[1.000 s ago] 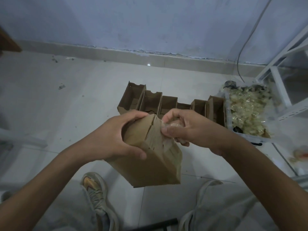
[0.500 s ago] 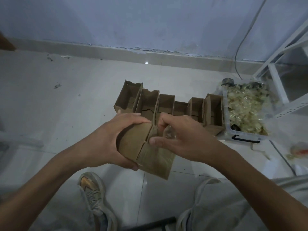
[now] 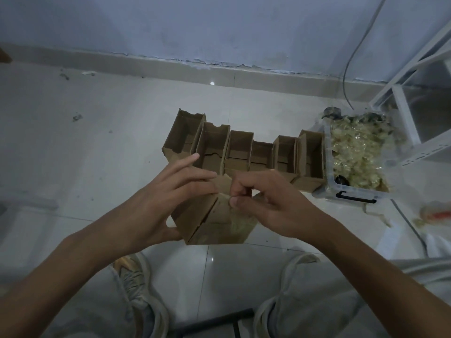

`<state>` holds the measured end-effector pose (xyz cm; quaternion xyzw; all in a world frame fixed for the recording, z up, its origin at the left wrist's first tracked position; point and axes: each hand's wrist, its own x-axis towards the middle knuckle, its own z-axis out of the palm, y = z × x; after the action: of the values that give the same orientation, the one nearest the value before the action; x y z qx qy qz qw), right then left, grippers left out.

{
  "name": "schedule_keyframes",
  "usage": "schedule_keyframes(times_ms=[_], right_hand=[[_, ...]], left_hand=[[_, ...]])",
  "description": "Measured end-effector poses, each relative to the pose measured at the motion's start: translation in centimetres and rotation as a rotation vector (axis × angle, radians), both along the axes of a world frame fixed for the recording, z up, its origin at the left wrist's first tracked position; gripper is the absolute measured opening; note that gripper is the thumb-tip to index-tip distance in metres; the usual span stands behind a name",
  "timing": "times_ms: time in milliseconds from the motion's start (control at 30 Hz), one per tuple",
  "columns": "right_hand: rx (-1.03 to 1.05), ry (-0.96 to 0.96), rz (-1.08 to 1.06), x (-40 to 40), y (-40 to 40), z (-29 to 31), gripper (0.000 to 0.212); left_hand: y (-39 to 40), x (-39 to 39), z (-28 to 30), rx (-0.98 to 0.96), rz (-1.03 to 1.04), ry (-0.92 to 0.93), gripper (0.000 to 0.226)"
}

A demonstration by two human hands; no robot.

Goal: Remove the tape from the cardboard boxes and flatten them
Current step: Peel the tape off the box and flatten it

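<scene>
Held box (image 3: 214,223) mid-frame above floor (image 3: 73,167), near edge of box row (image 3: 244,150). Left hand (image 3: 156,206) cradles left side, thumb beneath, fingers straight along top flap. Right hand (image 3: 266,203) curled, pinching flap edge at top seam. Bin (image 3: 353,193) of tape scraps right of row; bare tiles left. Versus half second earlier: left fingers uncurled, box lower.
</scene>
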<state>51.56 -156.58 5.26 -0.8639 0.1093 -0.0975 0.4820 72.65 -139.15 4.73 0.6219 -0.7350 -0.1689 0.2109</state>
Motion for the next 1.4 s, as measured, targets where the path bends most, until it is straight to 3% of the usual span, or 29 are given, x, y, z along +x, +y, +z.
schedule_keyframes(times_ms=[233, 567, 800, 933, 1067, 1400], right_hand=[[0.263, 0.038, -0.061, -0.8, 0.3, -0.3, 0.016], [0.499, -0.006, -0.284, -0.3, 1.8, -0.9, 0.024], [0.341, 0.053, -0.182, -0.7, 0.5, 0.3, 0.028], [0.06, 0.005, -0.166, 0.0, 0.9, 0.1, 0.025], [-0.072, 0.039, -0.167, 0.1, 1.3, -0.3, 0.02], [0.016, -0.003, -0.477, 0.5, 3.4, -0.8, 0.018]], left_hand=[[0.2, -0.5, 0.2, -0.095, -0.036, -0.045, 0.073], [0.0, -0.9, -0.2, -0.14, -0.008, -0.118, 0.078], [-0.1, -0.4, 0.0, -0.191, -0.004, -0.202, 0.074], [-0.1, -0.4, -0.3, -0.226, -0.037, -0.272, 0.072], [-0.2, -0.6, -0.6, -0.275, -0.057, -0.356, 0.07], [-0.8, -1.8, -1.1, -0.309, 0.035, -0.403, 0.078]])
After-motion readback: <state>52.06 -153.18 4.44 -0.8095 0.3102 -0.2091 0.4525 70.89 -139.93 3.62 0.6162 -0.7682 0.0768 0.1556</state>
